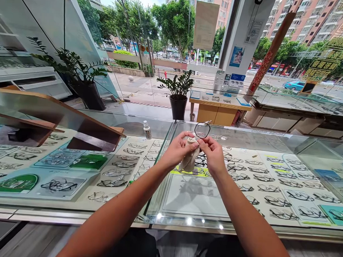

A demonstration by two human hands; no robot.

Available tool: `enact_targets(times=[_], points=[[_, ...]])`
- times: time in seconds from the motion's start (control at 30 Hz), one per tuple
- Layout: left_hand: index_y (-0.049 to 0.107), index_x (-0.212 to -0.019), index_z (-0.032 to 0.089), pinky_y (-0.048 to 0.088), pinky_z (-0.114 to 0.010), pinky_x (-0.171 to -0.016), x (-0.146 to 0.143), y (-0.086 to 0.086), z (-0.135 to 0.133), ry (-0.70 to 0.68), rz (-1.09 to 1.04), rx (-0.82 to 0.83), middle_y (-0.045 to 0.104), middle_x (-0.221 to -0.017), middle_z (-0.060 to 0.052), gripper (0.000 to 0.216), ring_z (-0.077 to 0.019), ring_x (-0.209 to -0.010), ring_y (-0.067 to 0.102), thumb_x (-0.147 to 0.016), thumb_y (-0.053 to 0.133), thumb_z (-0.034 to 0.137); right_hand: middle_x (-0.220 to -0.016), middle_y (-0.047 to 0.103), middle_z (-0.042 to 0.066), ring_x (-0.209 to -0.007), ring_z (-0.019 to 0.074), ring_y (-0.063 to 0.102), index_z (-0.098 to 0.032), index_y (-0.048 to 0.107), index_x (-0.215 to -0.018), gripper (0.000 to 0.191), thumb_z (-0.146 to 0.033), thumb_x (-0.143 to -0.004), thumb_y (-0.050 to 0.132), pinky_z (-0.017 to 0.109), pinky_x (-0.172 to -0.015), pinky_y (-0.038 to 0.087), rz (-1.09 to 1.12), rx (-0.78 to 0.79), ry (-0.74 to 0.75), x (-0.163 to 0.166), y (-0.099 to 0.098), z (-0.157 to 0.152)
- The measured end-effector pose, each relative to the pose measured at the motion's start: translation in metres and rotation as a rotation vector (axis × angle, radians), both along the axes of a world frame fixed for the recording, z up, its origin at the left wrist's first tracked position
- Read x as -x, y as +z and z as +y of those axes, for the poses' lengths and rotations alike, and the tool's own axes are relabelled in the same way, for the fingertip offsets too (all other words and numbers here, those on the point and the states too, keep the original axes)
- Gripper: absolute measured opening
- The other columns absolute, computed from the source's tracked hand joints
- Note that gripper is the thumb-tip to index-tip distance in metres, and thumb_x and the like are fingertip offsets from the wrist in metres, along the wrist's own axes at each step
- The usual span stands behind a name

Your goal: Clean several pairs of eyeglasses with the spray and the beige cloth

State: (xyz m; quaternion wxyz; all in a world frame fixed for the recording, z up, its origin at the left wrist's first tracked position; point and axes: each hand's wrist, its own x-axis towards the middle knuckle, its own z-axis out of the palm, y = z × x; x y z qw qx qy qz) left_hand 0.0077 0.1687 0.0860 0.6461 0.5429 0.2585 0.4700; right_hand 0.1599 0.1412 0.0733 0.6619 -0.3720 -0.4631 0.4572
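Observation:
A pair of eyeglasses [202, 130] with a dark round rim is held up over the glass display counter [193, 215]. My right hand [215, 154] grips the frame near its lower edge, its fingers closed. A light beige cloth [188, 163] hangs from my left hand [178, 146], which is closed around it. Folded cloth covers the other lens, so that part of the eyeglasses is hidden. Both hands are close together, almost touching, above the counter top.
A small white spray bottle [147, 130] stands on the glass to the left. Rows of eyeglasses [278, 201] lie inside the case. A tilted wooden-edged mirror stand [84, 131] occupies the left counter. Potted plants [178, 93] and a low wooden cabinet [217, 113] stand beyond.

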Motion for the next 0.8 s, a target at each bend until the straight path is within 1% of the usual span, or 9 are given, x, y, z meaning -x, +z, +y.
enact_targets(times=[0.1,0.2,0.3,0.37,0.43,0.57,0.67,0.73,0.8], points=[[0.055,-0.118,0.017,0.047,-0.021,-0.057,0.003,0.003,0.0,-0.044,0.009,-0.022,0.069,-0.074,0.002,0.064,-0.0102,-0.059,0.06,-0.077,0.092,0.048,-0.069,0.061,-0.003,-0.067,0.0139,0.048,-0.023,0.074,-0.084,0.037,-0.056,-0.076,0.088,0.028,-0.065,0.043,0.002,-0.009,-0.002,-0.005,0.002,0.0],[0.053,-0.126,0.018,0.049,-0.022,-0.059,0.01,0.006,0.001,-0.154,0.039,-0.037,0.07,-0.079,0.001,0.064,-0.012,-0.062,0.063,-0.082,0.088,0.047,-0.071,0.062,-0.002,-0.068,0.0147,0.049,-0.023,0.074,-0.085,0.036,-0.055,-0.077,0.088,0.028,-0.064,0.043,-0.005,-0.013,-0.017,-0.01,0.004,0.0],[0.049,-0.128,0.022,0.05,-0.023,-0.062,0.011,0.005,0.001,-0.208,0.046,-0.054,0.071,-0.085,0.0,0.067,-0.0134,-0.067,0.066,-0.08,0.091,0.042,-0.073,0.064,-0.001,-0.068,0.0147,0.05,-0.023,0.074,-0.084,0.036,-0.055,-0.077,0.088,0.028,-0.064,0.043,0.004,-0.019,-0.033,-0.01,0.004,0.0],[0.048,-0.127,0.024,0.05,-0.023,-0.063,0.008,0.002,0.0,-0.183,0.036,-0.075,0.07,-0.084,0.002,0.071,-0.013,-0.067,0.065,-0.076,0.094,0.039,-0.074,0.065,-0.001,-0.068,0.0145,0.051,-0.023,0.074,-0.084,0.036,-0.055,-0.078,0.088,0.028,-0.064,0.043,0.008,-0.017,-0.023,-0.008,0.003,0.0],[0.047,-0.123,0.024,0.049,-0.021,-0.061,0.002,-0.002,-0.002,-0.117,0.011,-0.088,0.068,-0.08,0.004,0.071,-0.0118,-0.064,0.063,-0.074,0.095,0.04,-0.075,0.066,-0.001,-0.069,0.0146,0.053,-0.023,0.073,-0.085,0.035,-0.054,-0.078,0.088,0.029,-0.066,0.045,0.018,-0.012,-0.004,-0.003,0.002,-0.001],[0.044,-0.118,0.023,0.04,-0.018,-0.052,-0.004,-0.004,-0.005,0.008,-0.032,-0.111,0.064,-0.07,0.007,0.062,-0.0087,-0.053,0.054,-0.083,0.087,0.052,-0.078,0.069,-0.001,-0.072,0.015,0.057,-0.023,0.073,-0.086,0.033,-0.051,-0.078,0.089,0.029,-0.071,0.048,0.062,-0.023,0.025,0.002,0.001,-0.003],[0.043,-0.123,0.023,0.036,-0.018,-0.048,-0.001,-0.002,-0.005,-0.007,-0.019,-0.12,0.06,-0.065,0.008,0.061,-0.0079,-0.048,0.048,-0.089,0.08,0.056,-0.075,0.067,-0.002,-0.069,0.0138,0.054,-0.023,0.073,-0.086,0.031,-0.049,-0.079,0.088,0.028,-0.069,0.046,0.063,-0.033,0.026,-0.001,0.004,-0.004],[0.042,-0.128,0.024,0.037,-0.018,-0.05,0.001,0.0,-0.005,-0.047,-0.007,-0.118,0.061,-0.067,0.008,0.065,-0.0082,-0.05,0.05,-0.087,0.083,0.054,-0.075,0.067,-0.002,-0.068,0.0134,0.053,-0.022,0.073,-0.086,0.032,-0.05,-0.079,0.089,0.028,-0.068,0.045,0.063,-0.03,0.007,-0.004,0.005,-0.004],[0.04,-0.133,0.025,0.041,-0.019,-0.054,0.002,0.002,-0.007,-0.091,-0.01,-0.113,0.064,-0.075,0.006,0.073,-0.0091,-0.056,0.055,-0.082,0.088,0.048,-0.077,0.069,-0.001,-0.069,0.0139,0.055,-0.022,0.073,-0.087,0.034,-0.051,-0.077,0.089,0.028,-0.069,0.046,0.071,-0.021,-0.009,-0.006,0.006,-0.004]])
